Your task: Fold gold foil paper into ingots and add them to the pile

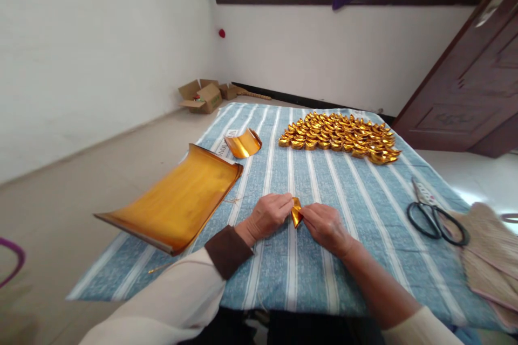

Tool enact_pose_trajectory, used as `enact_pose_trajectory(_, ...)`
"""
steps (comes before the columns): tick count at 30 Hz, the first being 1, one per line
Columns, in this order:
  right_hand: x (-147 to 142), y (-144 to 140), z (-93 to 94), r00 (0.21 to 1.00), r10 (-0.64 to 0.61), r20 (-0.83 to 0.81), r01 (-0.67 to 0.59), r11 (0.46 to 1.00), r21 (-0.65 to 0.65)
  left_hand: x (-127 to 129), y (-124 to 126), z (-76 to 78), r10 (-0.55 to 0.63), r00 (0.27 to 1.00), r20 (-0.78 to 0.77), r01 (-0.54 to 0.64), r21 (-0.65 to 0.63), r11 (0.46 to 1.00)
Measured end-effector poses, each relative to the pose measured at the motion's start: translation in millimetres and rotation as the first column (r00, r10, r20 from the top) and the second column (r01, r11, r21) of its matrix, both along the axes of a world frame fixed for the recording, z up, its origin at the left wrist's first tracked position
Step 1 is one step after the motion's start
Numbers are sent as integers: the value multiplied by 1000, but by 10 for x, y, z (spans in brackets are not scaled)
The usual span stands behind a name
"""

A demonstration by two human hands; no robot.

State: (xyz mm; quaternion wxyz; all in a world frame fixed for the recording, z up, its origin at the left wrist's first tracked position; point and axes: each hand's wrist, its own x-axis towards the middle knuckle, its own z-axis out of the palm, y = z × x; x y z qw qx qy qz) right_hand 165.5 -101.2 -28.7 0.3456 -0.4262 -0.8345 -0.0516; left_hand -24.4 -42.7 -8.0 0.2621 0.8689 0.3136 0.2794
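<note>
Between my hands, low over the striped cloth, is a small piece of folded gold foil paper [297, 213]. My left hand [270, 215] pinches its left edge, fingers closed. On the other side my right hand [327, 226] grips the right edge between thumb and fingers. To the left lies a stack of large gold foil sheets [178, 199], curled at the ends and reaching past the table's left edge. A smaller curved stack of gold foil [243, 144] sits beyond it. Rows of folded gold paper ingots [340, 136] cover the far right part of the table.
Black-handled scissors [436, 218] lie at the right, beside a beige cloth [489, 259] at the table edge. A blue striped tablecloth [279, 275] covers the table. Open cardboard boxes [206, 98] stand on the floor beyond, and a wooden door [457, 86] is at the right.
</note>
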Motion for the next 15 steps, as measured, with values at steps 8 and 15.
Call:
enact_pose_trajectory(8, -10, -44, 17, 995, -10, 101, 13, 999, -33, -8, 9, -91, -70, 983, -169, 104, 204, 973)
enact_pose_trajectory(15, 1, -70, 0, 992, 8, 124, 1, 997, -77, -73, -8, -47, -85, 983, -163, 108, 138, 984)
